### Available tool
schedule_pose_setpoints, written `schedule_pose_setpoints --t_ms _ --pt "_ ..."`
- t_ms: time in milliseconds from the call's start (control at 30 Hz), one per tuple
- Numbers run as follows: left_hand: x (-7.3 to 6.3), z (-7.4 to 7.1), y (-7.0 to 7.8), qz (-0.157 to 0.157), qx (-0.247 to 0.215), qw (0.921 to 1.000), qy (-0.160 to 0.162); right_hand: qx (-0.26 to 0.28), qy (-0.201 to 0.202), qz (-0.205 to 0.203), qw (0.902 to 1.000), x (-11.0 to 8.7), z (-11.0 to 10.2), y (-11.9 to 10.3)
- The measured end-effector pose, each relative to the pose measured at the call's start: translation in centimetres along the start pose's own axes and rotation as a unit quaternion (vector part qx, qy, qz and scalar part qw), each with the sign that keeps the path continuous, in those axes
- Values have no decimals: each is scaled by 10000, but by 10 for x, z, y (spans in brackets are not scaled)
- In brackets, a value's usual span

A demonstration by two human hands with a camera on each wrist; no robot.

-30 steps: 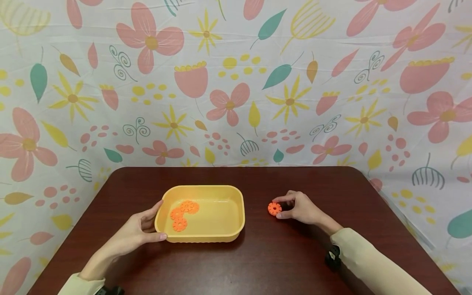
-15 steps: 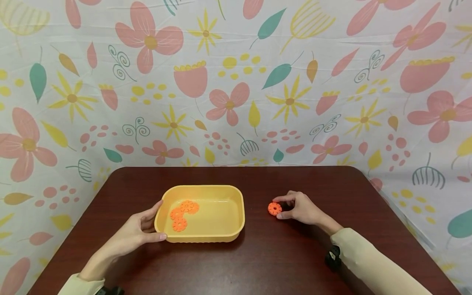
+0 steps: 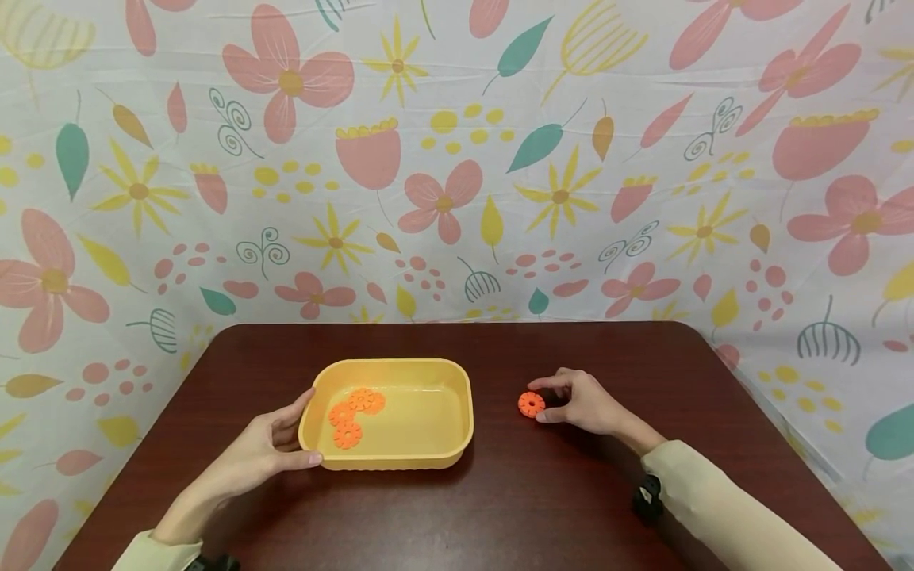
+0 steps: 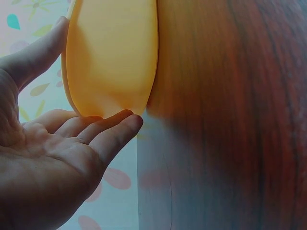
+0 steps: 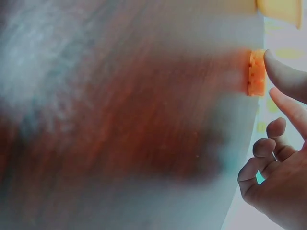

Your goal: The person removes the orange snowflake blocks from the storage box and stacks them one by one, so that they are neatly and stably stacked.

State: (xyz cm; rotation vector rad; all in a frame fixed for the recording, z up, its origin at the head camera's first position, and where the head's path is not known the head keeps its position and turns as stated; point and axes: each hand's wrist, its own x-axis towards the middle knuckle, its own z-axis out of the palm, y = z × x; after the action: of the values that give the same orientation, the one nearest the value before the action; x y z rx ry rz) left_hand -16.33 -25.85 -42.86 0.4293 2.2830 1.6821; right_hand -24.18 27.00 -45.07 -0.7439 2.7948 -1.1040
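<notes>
Right of centre in the head view, on the table (image 3: 457,515), an orange notched stack (image 3: 531,404), flat round face upward. Directly at the fingertips of the right hand (image 3: 584,403), on the frame-left side of the knuckles: index finger at the upper right of the rim, thumb at the lower right, bracketing the stack in what looks like a light pinch (how firm, impossible to tell). In the right wrist view, close to the right edge, the same stack beside those two digits, with the remaining fingers bent below.

No real long axis in so round a shape; for the yellow tray (image 3: 400,461), a long axis running left to right, with a short end toward the stack and a strip of table between. Nearer to the stack by far: the right hand. Well apart, at left in the frame, the left hand (image 3: 264,448), fingers and thumb gripping the tray's left end. Inside that end, several orange discs (image 3: 347,434), some overlapping. Behind everything, a flowered cloth (image 3: 443,262).
</notes>
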Motion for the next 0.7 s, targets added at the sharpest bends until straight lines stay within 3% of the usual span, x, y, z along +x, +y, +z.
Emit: schedule_pose_setpoints --t_ms 133,467,700 --pt "-1 0 0 122 -27 9999 -23 -91 -15 -84 9999 3 0 -7" --pt "0 -1 0 43 -123 9999 -17 -47 -264 -220 9994 20 -2 -42" --pt "0 -1 -1 88 -197 9997 -67 76 -657 -745 9950 41 0 -81"
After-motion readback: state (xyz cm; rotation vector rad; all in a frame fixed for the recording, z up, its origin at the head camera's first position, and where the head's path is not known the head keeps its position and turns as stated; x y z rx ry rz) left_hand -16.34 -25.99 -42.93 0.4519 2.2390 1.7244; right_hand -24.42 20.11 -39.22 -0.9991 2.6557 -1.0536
